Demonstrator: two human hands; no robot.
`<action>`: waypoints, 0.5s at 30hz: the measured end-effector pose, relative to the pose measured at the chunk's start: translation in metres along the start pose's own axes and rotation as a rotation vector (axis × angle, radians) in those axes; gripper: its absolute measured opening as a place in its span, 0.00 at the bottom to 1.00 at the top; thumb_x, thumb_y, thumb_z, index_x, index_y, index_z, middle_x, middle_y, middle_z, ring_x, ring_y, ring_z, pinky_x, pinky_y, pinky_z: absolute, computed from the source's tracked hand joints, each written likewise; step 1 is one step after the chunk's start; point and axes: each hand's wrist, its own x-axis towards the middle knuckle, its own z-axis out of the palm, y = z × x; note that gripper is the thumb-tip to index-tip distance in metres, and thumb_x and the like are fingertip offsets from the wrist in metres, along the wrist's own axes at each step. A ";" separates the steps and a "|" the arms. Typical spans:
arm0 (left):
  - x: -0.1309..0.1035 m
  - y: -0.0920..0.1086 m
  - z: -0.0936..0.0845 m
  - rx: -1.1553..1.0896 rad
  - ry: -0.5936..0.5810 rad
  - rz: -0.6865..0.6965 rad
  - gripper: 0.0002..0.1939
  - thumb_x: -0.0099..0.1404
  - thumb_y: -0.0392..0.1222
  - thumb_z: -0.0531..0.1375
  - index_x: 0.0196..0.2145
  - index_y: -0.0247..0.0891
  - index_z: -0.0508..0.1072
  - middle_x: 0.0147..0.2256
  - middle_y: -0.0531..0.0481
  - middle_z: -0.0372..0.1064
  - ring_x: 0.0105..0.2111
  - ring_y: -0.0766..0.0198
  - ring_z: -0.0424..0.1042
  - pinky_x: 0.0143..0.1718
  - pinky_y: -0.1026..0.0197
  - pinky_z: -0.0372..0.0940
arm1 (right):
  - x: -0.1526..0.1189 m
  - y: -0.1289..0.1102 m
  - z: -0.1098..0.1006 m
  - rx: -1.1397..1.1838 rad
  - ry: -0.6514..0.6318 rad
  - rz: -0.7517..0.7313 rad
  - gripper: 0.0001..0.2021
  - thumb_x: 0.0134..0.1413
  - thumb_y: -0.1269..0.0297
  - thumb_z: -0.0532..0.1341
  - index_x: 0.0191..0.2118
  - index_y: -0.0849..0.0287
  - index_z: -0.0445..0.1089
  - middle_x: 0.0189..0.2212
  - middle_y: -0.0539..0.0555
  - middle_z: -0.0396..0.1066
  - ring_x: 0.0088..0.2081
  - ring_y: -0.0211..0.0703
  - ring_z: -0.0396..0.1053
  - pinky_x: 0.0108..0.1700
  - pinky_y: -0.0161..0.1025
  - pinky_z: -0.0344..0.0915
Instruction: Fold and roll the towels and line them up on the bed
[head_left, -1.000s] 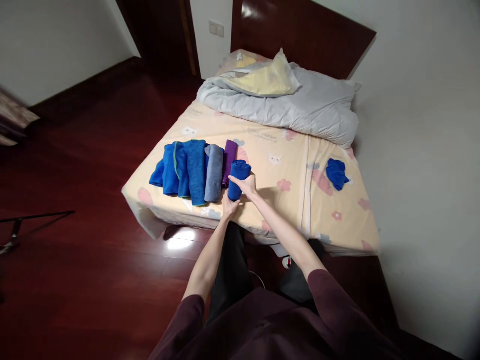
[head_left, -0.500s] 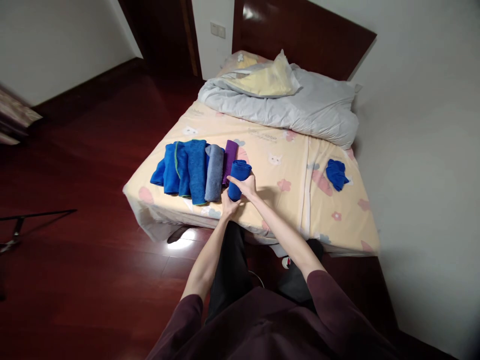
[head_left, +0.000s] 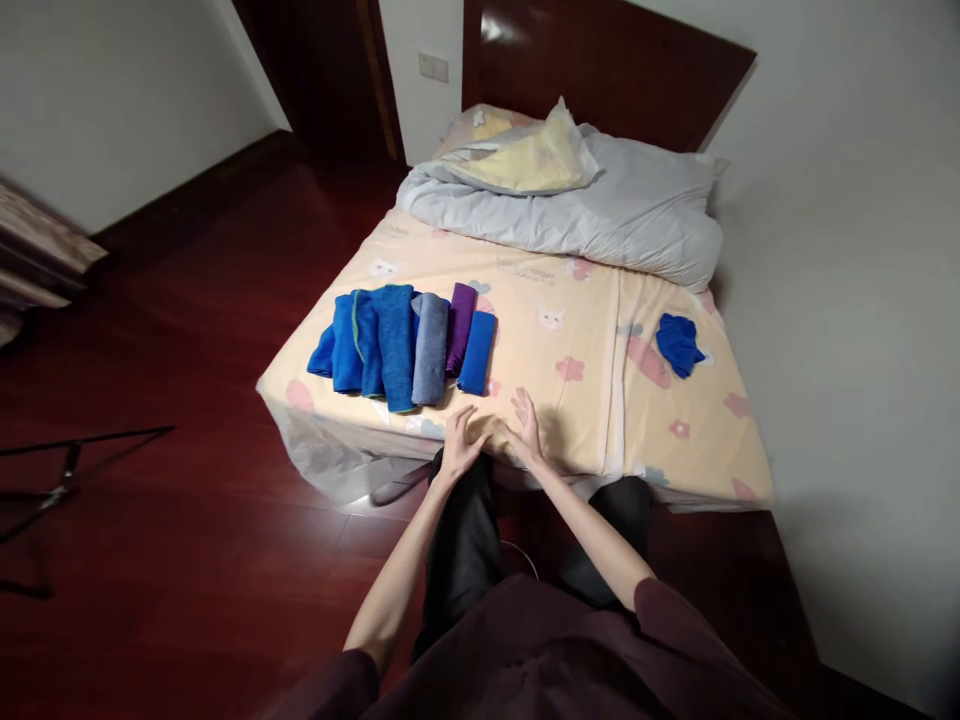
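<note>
A rolled blue towel [head_left: 477, 353] lies on the bed [head_left: 540, 345] at the right end of a row of rolled towels. Beside it is a purple towel roll [head_left: 460, 328], then a grey-blue towel roll [head_left: 430, 350] and several blue towels [head_left: 391, 345], one edged in green. My left hand [head_left: 461, 445] is just below the rolled blue towel, fingers apart and holding nothing. Close by on the right, my right hand [head_left: 523, 432] is also empty with its fingers spread. Both hands hover near the bed's front edge, their thumbs close together.
A crumpled blue cloth [head_left: 679, 346] lies at the bed's right side. Toward the headboard [head_left: 600, 70] are a grey quilt [head_left: 637, 205] and a pale yellow pillow [head_left: 536, 160]. A black metal stand [head_left: 67, 465] is on the floor at left.
The rolled blue towel has left both hands and now rests against the purple roll. My hands have opened and drawn back toward the bed's front edge.
</note>
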 end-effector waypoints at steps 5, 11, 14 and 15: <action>0.000 0.006 0.010 0.110 -0.222 0.068 0.18 0.69 0.40 0.60 0.55 0.41 0.75 0.55 0.39 0.72 0.58 0.48 0.69 0.63 0.42 0.64 | -0.095 0.031 -0.084 -0.028 -0.185 0.181 0.20 0.56 0.47 0.69 0.49 0.50 0.81 0.51 0.62 0.81 0.51 0.61 0.80 0.56 0.59 0.76; 0.079 0.008 0.039 0.292 -0.295 0.159 0.21 0.67 0.42 0.61 0.57 0.39 0.75 0.63 0.33 0.67 0.67 0.41 0.61 0.70 0.33 0.53 | -0.154 0.040 -0.201 -0.137 0.229 0.205 0.13 0.58 0.47 0.65 0.41 0.47 0.82 0.44 0.61 0.82 0.47 0.62 0.82 0.52 0.59 0.79; 0.130 0.006 0.063 0.391 -0.282 0.143 0.25 0.64 0.44 0.62 0.59 0.39 0.75 0.67 0.32 0.62 0.73 0.36 0.50 0.71 0.24 0.40 | -0.159 0.042 -0.251 -0.193 0.463 0.213 0.15 0.57 0.45 0.64 0.41 0.48 0.81 0.45 0.63 0.82 0.47 0.63 0.82 0.51 0.59 0.80; 0.146 0.006 0.070 0.434 -0.300 0.133 0.28 0.63 0.44 0.62 0.60 0.38 0.74 0.69 0.32 0.59 0.74 0.35 0.47 0.71 0.22 0.36 | -0.157 0.044 -0.266 -0.218 0.517 0.216 0.16 0.57 0.44 0.64 0.41 0.48 0.81 0.45 0.63 0.82 0.47 0.62 0.82 0.51 0.59 0.80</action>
